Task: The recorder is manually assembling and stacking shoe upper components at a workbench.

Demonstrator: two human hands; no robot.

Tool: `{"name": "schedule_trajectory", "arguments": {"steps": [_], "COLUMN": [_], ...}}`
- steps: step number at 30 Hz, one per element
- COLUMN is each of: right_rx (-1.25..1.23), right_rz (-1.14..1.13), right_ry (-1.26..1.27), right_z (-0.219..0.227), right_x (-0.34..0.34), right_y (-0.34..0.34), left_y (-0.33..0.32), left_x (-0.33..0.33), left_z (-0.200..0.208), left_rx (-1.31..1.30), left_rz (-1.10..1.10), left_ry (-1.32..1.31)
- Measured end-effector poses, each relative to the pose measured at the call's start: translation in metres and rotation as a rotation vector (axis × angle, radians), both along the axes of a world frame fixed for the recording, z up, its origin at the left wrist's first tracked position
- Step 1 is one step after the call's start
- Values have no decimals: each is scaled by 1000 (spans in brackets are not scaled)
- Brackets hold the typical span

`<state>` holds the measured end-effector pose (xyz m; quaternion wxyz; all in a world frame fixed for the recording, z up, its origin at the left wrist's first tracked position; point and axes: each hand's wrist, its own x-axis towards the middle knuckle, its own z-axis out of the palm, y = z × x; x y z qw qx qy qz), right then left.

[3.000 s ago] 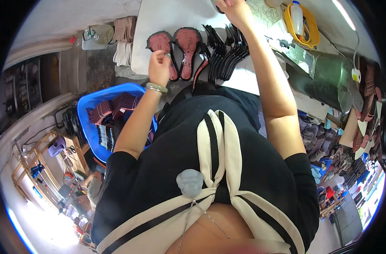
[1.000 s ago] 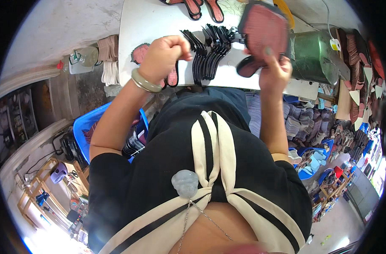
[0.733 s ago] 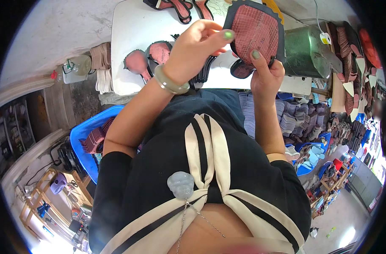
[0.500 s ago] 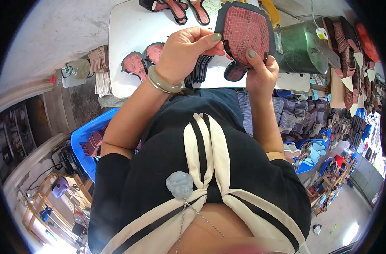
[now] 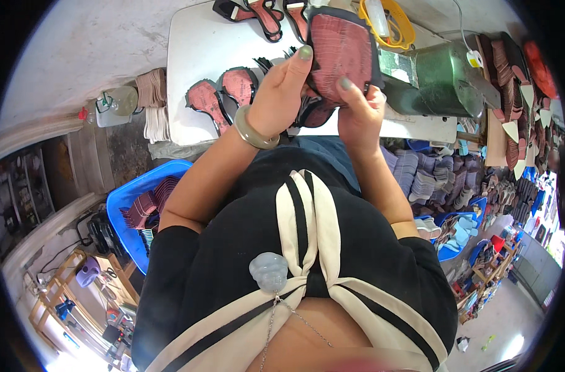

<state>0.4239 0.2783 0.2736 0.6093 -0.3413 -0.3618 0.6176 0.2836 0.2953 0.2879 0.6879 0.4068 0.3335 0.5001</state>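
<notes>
Above the white table I hold up a shoe insole (image 5: 341, 54), its reddish face lined and printed and its rim wrapped in black. My right hand (image 5: 362, 118) is closed on the lower right part, thumb on the face and fingers behind. At the left edge, my left hand (image 5: 279, 93) presses with its thumb up; its other fingers are mostly hidden. Two more reddish insoles, one at the far left (image 5: 208, 105) and one beside it (image 5: 238, 87), lie left of my left hand. Black strips or pieces show partly behind my hands.
The white table (image 5: 186, 49) bears black-edged shoe pieces (image 5: 267, 22) at its far side. A yellow basket (image 5: 406, 37) and a green container (image 5: 446, 77) stand at the right. A blue bin (image 5: 118, 201) is at my left; stacked soles (image 5: 419, 170) lie at my right.
The insole and both hands have come left and slightly lower. My left thumb has shifted from pointing across the edge to standing along it; the yellow basket shows more.
</notes>
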Motion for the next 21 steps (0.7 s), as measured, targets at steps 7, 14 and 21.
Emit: {"name": "schedule_trajectory", "arguments": {"steps": [7, 14, 21], "right_rx": [-131, -41, 506], "right_rz": [340, 15, -474], "right_ry": [-471, -168, -1050], "right_z": [7, -19, -25], "right_x": [17, 22, 11], "right_y": [15, 14, 16], "left_y": [-6, -8, -7], "left_x": [1, -4, 17], "left_z": [-23, -20, -55], "left_rx": [0, -242, -44], "left_rz": [136, 86, 329], "left_ry": [88, -396, 191]}}
